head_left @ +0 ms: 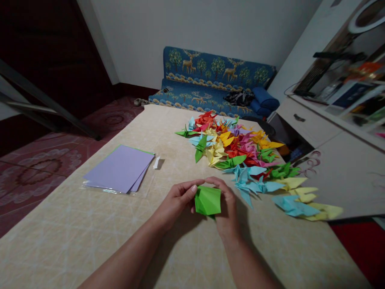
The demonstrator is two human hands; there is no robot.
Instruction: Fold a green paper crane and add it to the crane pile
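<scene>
While both forearms reach forward over the table (99, 224), the left hand (177, 196) and the right hand (227, 204) hold 1 green folded paper (208, 200) between them. This paper is just above the near middle part of the table, a little tilted, and crease lines spread over its face. The left grip is narrow: the thumb lies at the upper left corner of the paper, and other fingers are bent behind it. The right hand is curved along the right edge, with its index finger arched towards the top; how strongly these fingers press, I cannot tell. At the upper edge, the fingertips of the 2 hands come near to each other.

Beyond the right hand, and to its right, lies a big heap of folded paper birds (237, 150) in red, orange, yellow, pink, green and light blue. To the left of the hands, and well apart from them, purple sheets (122, 166) rest on clear plastic (105, 190), with a green edge showing behind. Just beside them is 1 small white piece (157, 162). Behind the table stands a blue sofa (207, 76) with deer and trees on its cover.
</scene>
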